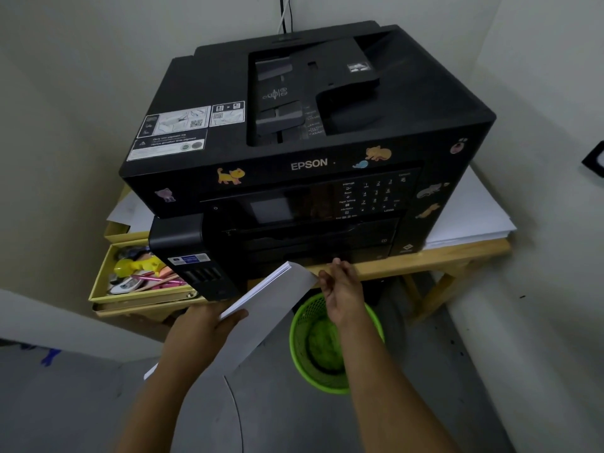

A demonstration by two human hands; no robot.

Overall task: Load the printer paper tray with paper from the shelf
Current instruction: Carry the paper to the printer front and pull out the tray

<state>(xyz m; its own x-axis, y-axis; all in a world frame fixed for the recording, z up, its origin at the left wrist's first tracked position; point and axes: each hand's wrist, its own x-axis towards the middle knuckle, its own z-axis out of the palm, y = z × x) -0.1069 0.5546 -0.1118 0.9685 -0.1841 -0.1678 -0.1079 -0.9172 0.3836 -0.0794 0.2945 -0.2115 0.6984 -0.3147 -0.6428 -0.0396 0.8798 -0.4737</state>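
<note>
The thin sheaf of white printer paper (261,308) hangs tilted in front of the black Epson printer (307,158) on the pale wooden bench (457,256); I judge it light, floppy and prone to fanning. My left hand (209,325) has its grip clenched on the lower edge. My right hand (340,289), fingers loosely curled and empty, reaches at the closed paper tray front (313,253).

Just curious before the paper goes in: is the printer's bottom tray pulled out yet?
Shut: black printer's lower tray front sits flush; right hand reaches its handle.
</note>
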